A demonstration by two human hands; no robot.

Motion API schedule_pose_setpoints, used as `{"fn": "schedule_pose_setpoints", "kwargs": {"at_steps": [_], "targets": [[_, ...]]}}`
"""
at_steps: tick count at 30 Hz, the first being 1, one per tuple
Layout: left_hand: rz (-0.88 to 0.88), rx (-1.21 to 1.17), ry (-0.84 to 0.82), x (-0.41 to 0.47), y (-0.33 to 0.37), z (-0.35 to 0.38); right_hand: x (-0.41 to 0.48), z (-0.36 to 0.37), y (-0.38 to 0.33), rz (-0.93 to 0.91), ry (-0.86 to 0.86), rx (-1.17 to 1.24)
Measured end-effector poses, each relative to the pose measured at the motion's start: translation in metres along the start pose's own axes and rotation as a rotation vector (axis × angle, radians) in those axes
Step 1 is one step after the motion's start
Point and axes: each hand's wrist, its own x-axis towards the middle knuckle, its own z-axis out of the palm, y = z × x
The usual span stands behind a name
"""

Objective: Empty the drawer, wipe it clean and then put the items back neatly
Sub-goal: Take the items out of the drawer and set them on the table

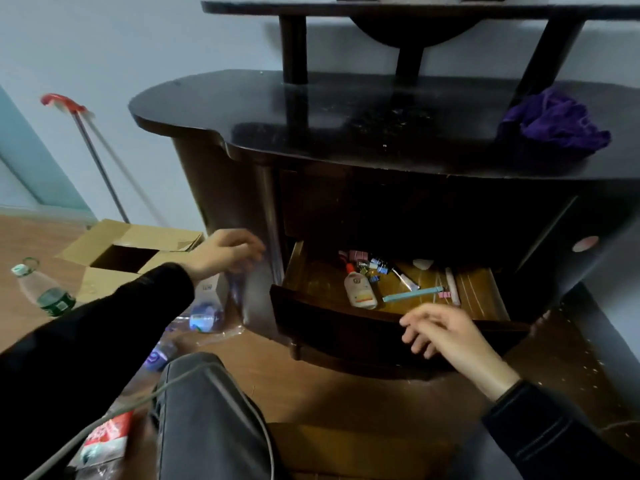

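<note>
On the floor at the far left lies a plastic bottle (43, 289) with a green label, and next to it stands an open cardboard box (128, 252). The left hand (227, 251) is blurred above some clear bottles (207, 306); I cannot tell if it holds anything. The drawer (381, 327) of the dark cabinet (311, 112) is pulled out. Inside it lie a glue bottle (360, 289), binder clips (370, 265) and a light blue pen (412, 294). The right hand (446, 329) hovers over the drawer front, fingers spread and empty. A purple cloth (554, 123) lies on the cabinet top.
</note>
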Motion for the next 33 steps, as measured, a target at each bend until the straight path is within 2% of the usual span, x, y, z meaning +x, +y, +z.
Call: {"fn": "schedule_pose_setpoints", "kwargs": {"at_steps": [2,4,6,8,10,13,15,18,21,26,33], "targets": [[0.162,0.125,-0.133,0.005,0.043,0.015,0.012,-0.007,-0.011,-0.173,0.115,-0.147],[0.354,0.397,-0.219,0.008,0.077,0.042,0.029,-0.013,-0.011,-0.231,0.243,-0.338],[0.482,0.679,-0.192,0.013,0.090,0.082,0.047,-0.018,-0.004,-0.151,0.258,-0.497],[0.467,0.798,-0.137,0.015,0.087,0.124,0.054,-0.022,0.006,-0.020,0.207,-0.512],[0.357,0.764,-0.127,0.015,0.073,0.160,0.052,-0.022,0.016,0.053,0.162,-0.614],[0.244,0.683,-0.081,0.014,0.045,0.190,0.041,-0.020,0.027,-0.017,0.133,-0.803],[0.307,0.733,-0.023,0.010,0.030,0.197,0.033,-0.022,0.032,-0.113,0.090,-0.826],[0.436,0.827,-0.045,0.001,0.020,0.199,0.024,-0.025,0.039,-0.240,0.054,-0.916],[0.511,0.903,-0.063,-0.013,0.015,0.199,0.014,-0.021,0.045,-0.314,0.075,-0.874],[0.493,0.858,-0.128,-0.049,0.015,0.201,-0.021,-0.011,0.058,-0.352,0.107,-0.810],[0.509,0.848,-0.185,-0.114,0.010,0.204,-0.087,0.006,0.070,-0.374,0.047,-0.755]]}}
